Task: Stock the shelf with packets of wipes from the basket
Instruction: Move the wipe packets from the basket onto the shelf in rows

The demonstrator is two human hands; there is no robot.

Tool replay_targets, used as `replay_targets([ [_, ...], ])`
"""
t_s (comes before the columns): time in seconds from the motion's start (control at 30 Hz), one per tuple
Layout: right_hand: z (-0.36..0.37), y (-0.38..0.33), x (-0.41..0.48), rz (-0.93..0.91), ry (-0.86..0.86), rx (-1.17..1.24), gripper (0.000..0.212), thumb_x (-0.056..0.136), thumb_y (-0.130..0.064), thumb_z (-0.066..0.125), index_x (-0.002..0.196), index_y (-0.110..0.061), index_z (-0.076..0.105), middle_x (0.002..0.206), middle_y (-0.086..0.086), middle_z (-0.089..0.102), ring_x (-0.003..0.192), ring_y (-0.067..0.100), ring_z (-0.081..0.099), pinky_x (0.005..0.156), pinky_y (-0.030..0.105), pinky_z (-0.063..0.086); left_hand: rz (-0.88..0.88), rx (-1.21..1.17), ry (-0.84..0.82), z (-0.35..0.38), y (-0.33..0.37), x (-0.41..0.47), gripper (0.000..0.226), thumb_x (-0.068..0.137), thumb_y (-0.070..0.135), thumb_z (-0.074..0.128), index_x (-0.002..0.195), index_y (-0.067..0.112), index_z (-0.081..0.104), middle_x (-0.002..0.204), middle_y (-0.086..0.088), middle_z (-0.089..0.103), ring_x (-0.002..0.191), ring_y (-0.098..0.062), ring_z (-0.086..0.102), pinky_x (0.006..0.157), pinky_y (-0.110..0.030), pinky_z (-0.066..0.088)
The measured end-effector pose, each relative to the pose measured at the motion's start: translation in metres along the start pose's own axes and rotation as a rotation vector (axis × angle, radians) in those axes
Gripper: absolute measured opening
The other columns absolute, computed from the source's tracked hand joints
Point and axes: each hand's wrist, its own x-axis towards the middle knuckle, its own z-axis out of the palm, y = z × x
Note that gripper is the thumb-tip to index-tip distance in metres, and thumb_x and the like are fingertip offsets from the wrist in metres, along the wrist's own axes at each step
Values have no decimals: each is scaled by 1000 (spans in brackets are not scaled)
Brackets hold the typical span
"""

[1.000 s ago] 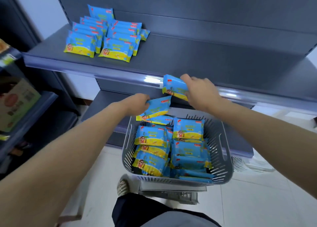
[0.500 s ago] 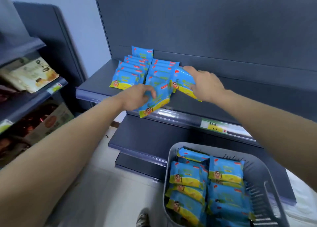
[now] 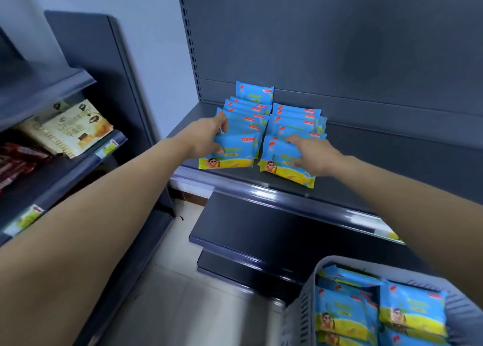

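Wipes packets (image 3: 296, 117): two rows line the shelf (image 3: 379, 168) at its left end.
Left hand (image 3: 205, 136): fingers curl round the front left packet (image 3: 235, 149).
Right hand (image 3: 315, 155): thumb and fingers pinch the front right packet (image 3: 277, 152).
Basket (image 3: 303, 311): holds more packets.

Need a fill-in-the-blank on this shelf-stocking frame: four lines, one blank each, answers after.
1. The shelf carries ___ rows of wipes packets.
2. The left hand grips the front packet of the ___ row.
3. The right hand holds the nearest packet of the right row, close to the shelf's ___ edge.
4. The grey basket at lower right holds more ___ of wipes.

Missing words: two; left; front; packets.
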Motion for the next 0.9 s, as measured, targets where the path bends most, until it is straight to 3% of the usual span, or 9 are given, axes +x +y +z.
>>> replay_targets([
  [0.17,6,-3,17,38,-19,-138,76,81,-41,68,143,-24,27,127,10,50,120,32,45,99,45,32,20,161,-44,12,-20,30,38,81,14,66,117,16,54,114,-9,59,102,-30,54,87,-33,36],
  [0.37,11,2,35,125,115,-218,63,83,-31,64,136,-15,34,127,15,40,119,34,36,97,45,34,67,261,15,35,-27,56,60,73,38,73,123,17,49,121,-5,54,116,-25,44,96,-37,23],
  [0.6,16,2,39,206,244,-273,64,82,-33,67,133,-11,35,129,15,40,119,35,36,94,43,34,54,317,185,46,-29,67,67,76,38,71,129,12,41,130,-10,42,121,-30,36,106,-40,21],
  [0.8,19,3,21,139,318,-322,41,90,-21,54,127,-10,42,125,10,46,118,29,40,96,39,31,85,420,218,51,-22,56,74,76,38,71,133,7,36,131,-14,39,122,-33,35,104,-42,26],
  [0.9,13,5,6,109,350,-274,39,90,-22,52,127,-10,45,128,8,46,122,27,39,98,37,28,84,434,252,56,-15,46,77,77,33,72,135,4,32,136,-17,35,125,-34,32,106,-43,25],
])
